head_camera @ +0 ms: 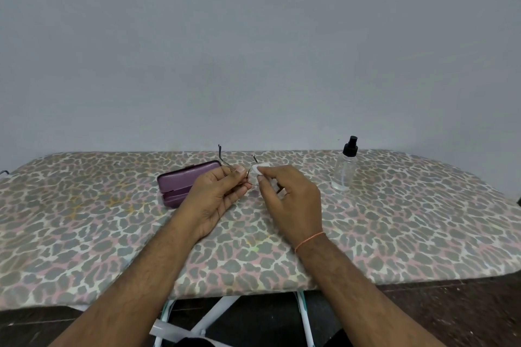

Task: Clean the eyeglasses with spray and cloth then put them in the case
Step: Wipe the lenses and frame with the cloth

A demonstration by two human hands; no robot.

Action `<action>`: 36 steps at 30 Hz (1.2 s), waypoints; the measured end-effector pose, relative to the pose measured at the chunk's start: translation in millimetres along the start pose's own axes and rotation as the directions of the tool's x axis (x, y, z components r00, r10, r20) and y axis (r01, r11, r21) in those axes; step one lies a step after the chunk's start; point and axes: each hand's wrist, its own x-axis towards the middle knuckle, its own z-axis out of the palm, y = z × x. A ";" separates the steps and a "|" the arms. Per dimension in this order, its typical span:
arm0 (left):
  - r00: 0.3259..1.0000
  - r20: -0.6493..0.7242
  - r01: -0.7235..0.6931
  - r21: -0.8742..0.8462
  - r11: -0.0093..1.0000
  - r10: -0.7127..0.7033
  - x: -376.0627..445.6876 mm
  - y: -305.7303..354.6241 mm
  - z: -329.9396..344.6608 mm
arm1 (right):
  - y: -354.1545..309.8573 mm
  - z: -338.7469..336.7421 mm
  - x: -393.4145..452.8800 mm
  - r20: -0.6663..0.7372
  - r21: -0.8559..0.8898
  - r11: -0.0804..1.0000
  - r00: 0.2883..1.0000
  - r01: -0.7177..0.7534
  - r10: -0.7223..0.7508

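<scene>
My left hand (218, 194) grips thin wire-rimmed eyeglasses (251, 177) above the middle of the board, their dark temple tips pointing up and away. My right hand (287, 191) pinches a small white cloth (260, 168) against one lens of the eyeglasses. A purple eyeglass case (180, 182) lies shut on the board just left of my left hand, partly hidden by it. A clear spray bottle (345, 167) with a black nozzle stands upright to the right of my right hand, apart from it.
Everything sits on an ironing board with a leopard-print cover (408, 220) against a plain grey wall. White metal legs (214, 315) show under the near edge above a dark floor.
</scene>
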 end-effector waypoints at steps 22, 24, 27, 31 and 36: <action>1.000 0.006 0.013 0.006 1.000 -0.013 0.6 -1.1 0.5 | -0.8 -3.6 0.9 -0.023 -0.076 0.992 0.994 -0.104 0.103; 1.000 0.010 0.015 0.011 1.000 -0.015 1.1 -1.6 -0.4 | 0.3 -3.2 1.8 -0.010 -0.062 0.996 0.998 -0.068 0.068; 1.000 0.016 0.014 0.005 1.000 -0.014 1.6 -1.7 -1.6 | 1.6 0.2 -0.7 0.040 -0.060 0.998 0.999 0.012 -0.009; 1.000 0.002 0.008 0.021 1.000 -0.008 1.5 -1.8 -0.4 | -1.6 2.8 -5.9 0.106 -0.120 0.992 0.994 0.040 -0.027; 0.999 0.038 0.007 0.009 1.000 -0.007 -0.4 -0.7 0.7 | 1.2 4.0 -4.4 0.107 -0.123 0.988 0.991 0.090 -0.077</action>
